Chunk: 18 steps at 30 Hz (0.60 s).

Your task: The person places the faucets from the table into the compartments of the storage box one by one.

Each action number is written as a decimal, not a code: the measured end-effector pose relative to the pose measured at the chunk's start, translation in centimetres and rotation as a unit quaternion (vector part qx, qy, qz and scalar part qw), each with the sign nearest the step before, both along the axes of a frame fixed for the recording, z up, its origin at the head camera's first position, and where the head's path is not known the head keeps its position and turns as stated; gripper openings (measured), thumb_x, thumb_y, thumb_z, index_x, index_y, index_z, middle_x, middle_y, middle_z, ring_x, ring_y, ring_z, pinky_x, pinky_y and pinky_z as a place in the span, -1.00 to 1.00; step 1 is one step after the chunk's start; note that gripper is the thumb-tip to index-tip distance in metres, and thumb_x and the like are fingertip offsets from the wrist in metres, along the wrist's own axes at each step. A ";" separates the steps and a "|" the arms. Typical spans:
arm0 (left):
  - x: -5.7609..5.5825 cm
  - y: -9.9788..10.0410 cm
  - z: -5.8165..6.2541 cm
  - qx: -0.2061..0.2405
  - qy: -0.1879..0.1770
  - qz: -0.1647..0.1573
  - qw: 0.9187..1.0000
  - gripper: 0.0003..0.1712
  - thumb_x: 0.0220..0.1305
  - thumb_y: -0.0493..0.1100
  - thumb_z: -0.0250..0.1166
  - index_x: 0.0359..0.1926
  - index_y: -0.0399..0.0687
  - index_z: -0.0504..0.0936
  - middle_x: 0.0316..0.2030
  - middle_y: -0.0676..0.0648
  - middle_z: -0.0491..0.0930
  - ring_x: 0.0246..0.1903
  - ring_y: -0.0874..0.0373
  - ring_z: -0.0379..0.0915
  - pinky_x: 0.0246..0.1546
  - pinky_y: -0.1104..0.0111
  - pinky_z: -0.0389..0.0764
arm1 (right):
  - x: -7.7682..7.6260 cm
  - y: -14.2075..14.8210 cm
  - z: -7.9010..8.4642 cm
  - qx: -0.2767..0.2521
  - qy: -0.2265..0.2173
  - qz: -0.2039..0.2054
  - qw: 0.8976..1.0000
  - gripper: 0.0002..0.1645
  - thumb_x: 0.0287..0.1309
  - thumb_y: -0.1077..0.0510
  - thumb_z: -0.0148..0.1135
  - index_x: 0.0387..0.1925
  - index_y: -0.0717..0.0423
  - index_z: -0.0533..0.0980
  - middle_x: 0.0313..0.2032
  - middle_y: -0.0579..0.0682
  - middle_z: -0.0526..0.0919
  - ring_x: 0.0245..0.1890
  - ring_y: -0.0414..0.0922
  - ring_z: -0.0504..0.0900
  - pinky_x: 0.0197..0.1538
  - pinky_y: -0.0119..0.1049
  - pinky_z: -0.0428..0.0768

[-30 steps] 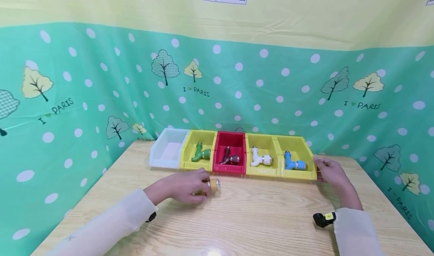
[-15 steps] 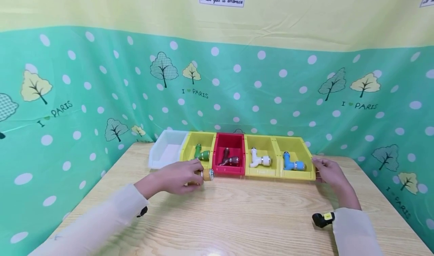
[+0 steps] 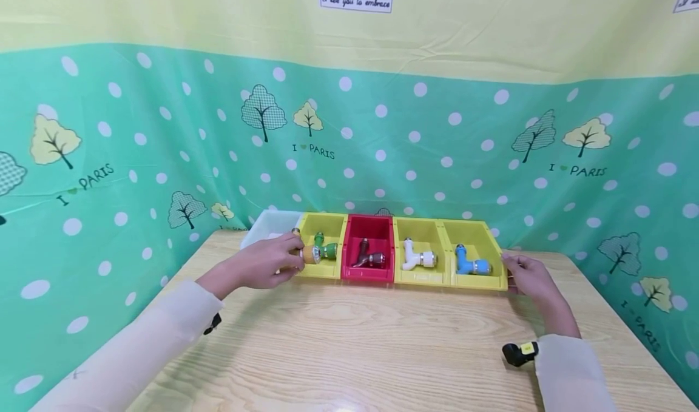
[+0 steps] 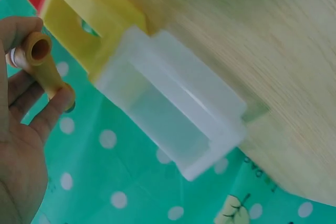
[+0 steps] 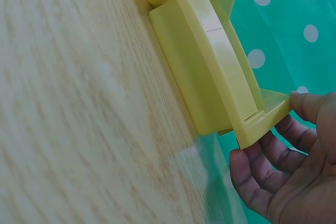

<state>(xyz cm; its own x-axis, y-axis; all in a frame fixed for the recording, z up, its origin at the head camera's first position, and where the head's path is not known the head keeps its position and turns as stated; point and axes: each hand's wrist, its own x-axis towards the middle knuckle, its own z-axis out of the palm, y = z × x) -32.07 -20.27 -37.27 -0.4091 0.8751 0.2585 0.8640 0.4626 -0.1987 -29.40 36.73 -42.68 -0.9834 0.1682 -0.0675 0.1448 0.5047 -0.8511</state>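
Observation:
My left hand (image 3: 264,263) pinches an orange-yellow tap (image 3: 311,255) with a silvery end, in front of the left yellow bin and by the translucent white bin (image 3: 275,219). In the left wrist view the tap (image 4: 50,74) sits between thumb and fingers, above the bins. My right hand (image 3: 537,281) holds the outer side of the rightmost yellow bin (image 3: 480,283). The right wrist view shows the thumb on that bin's rim (image 5: 270,116) and the fingers below it. A green tap (image 3: 327,250) lies in the left yellow bin (image 3: 340,227), partly behind the held tap.
The joined bins stand in a row at the table's (image 3: 360,345) back. A brown tap (image 3: 375,258) lies in the red bin (image 3: 368,275). A white tap (image 3: 417,258) and a blue tap (image 3: 472,266) lie in yellow bins. A patterned curtain (image 3: 382,139) hangs behind.
My left hand has carried the orange-yellow tap up from the table, leftward and toward the bins. The right hand has stayed at the rightmost bin.

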 end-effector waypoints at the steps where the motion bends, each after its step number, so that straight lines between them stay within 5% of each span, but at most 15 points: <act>1: -0.2 -0.3 0.1 0.001 -0.003 0.006 1.000 -0.93 0.23 -0.11 0.23 -0.30 0.17 0.64 -0.05 0.02 0.45 -0.02 0.12 0.31 -0.07 0.28 0.55 | 0.0 0.0 0.0 0.000 0.001 -0.001 1.000 -0.18 0.37 -0.31 -0.26 0.19 0.35 0.30 0.01 0.26 0.43 -0.15 0.01 0.54 -0.20 -0.20 0.64; 11: -2.5 -3.4 0.0 0.045 0.014 0.033 0.998 -0.89 0.18 -0.22 0.25 -0.33 0.10 0.66 -0.16 0.02 0.45 -0.19 0.13 0.27 -0.25 0.32 0.47 | 0.1 0.0 -0.1 0.004 0.005 0.002 1.000 -0.17 0.38 -0.31 -0.28 0.24 0.35 0.27 0.06 0.30 0.42 -0.11 0.04 0.54 -0.17 -0.17 0.65; 18: -4.1 -5.6 -0.7 0.032 0.019 0.057 0.998 -0.81 0.20 -0.24 0.16 -0.30 0.09 0.69 -0.14 -0.02 0.46 -0.15 0.10 0.31 -0.16 0.26 0.50 | -0.2 0.0 0.0 0.006 -0.002 0.003 1.000 -0.15 0.36 -0.33 -0.30 0.28 0.32 0.23 0.11 0.30 0.39 -0.06 0.06 0.53 -0.12 -0.16 0.65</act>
